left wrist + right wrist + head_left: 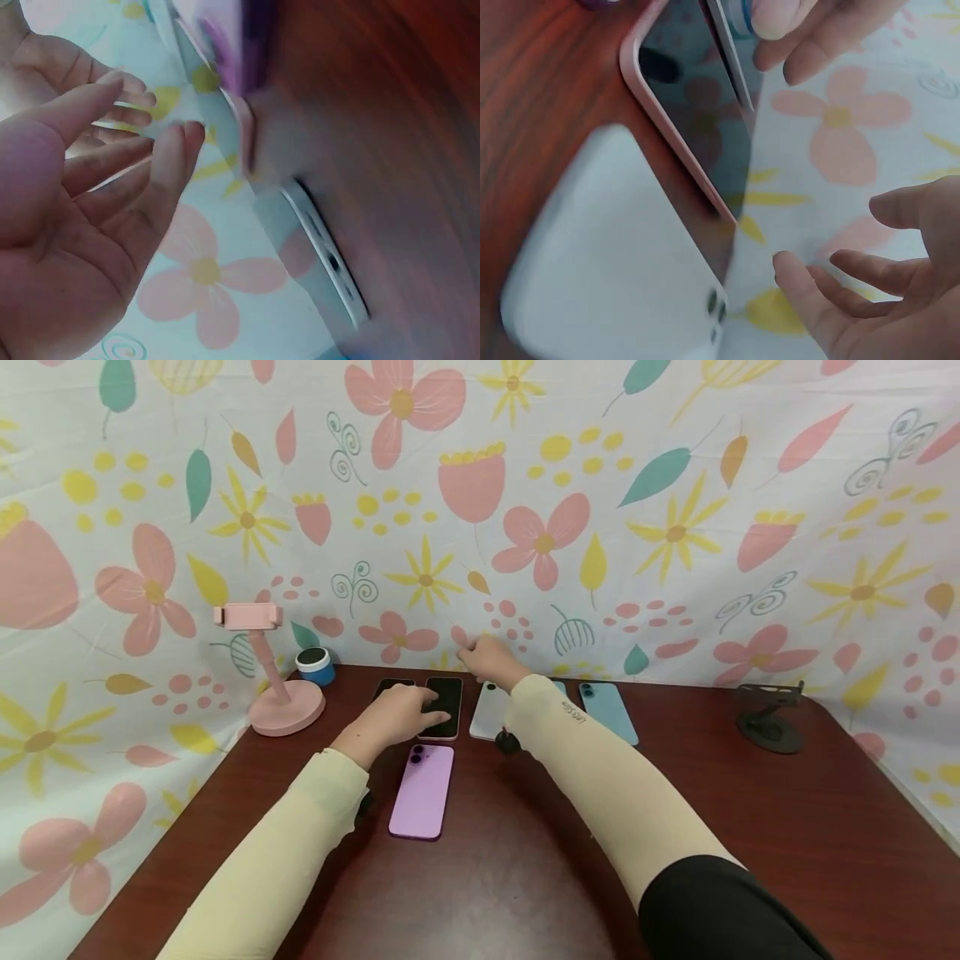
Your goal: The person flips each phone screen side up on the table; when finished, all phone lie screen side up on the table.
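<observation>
My left hand [393,714] hovers over two phones lying screen up, one dark phone [395,683] mostly behind the hand and one pink-edged phone [447,693]. Its fingers are spread and hold nothing, as the left wrist view shows. My right hand [491,662] reaches past the top of a white phone [489,714] that lies back up, partly under the sleeve. In the right wrist view its fingers are loosely bent and apart, near the white phone [615,255] but gripping nothing. A purple phone [422,793] lies back up in front of the row.
A light blue phone [609,714] lies right of my right forearm, which hides most of another blue phone [559,687]. A pink phone stand [287,706] and a blue jar [316,668] stand at the left. A black stand [769,727] is at the right. Patterned cloth backs the table.
</observation>
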The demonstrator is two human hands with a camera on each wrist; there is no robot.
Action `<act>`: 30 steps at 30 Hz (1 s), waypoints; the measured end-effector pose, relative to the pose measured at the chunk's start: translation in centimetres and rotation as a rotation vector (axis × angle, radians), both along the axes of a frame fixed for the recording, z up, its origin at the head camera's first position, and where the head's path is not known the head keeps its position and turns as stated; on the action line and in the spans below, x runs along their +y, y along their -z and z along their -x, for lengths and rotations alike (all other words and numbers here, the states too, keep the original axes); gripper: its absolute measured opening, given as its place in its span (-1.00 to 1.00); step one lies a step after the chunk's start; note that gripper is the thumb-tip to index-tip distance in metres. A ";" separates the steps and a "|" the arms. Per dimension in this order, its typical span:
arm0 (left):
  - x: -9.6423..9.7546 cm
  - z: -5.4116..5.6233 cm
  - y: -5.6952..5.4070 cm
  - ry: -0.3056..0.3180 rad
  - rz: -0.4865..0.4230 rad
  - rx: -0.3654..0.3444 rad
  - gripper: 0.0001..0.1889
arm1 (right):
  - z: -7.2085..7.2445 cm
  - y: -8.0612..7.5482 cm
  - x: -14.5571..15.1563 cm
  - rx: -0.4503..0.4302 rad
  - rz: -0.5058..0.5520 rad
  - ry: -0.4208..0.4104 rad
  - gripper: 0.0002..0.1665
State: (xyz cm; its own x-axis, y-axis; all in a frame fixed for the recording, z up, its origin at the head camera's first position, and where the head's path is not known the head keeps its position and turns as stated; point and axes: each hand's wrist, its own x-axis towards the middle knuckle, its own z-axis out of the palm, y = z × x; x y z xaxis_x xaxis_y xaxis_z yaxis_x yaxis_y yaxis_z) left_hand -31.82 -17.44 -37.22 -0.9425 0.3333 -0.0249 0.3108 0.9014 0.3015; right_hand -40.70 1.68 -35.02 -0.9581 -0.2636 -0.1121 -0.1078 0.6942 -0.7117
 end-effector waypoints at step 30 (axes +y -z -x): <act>7.3 1.0 0.9 0.074 0.067 -0.115 -0.56 | 1.0 1.0 7.3 -0.143 -0.155 0.045 -0.08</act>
State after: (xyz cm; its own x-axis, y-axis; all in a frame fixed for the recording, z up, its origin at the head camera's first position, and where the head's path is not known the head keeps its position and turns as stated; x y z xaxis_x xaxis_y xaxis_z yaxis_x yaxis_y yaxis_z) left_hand -32.81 -10.12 -38.15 -0.9051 0.3959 -0.1553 0.3442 0.8964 0.2791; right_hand -41.65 8.94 -36.05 -0.9399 -0.1901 -0.2835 0.0200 0.7983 -0.6019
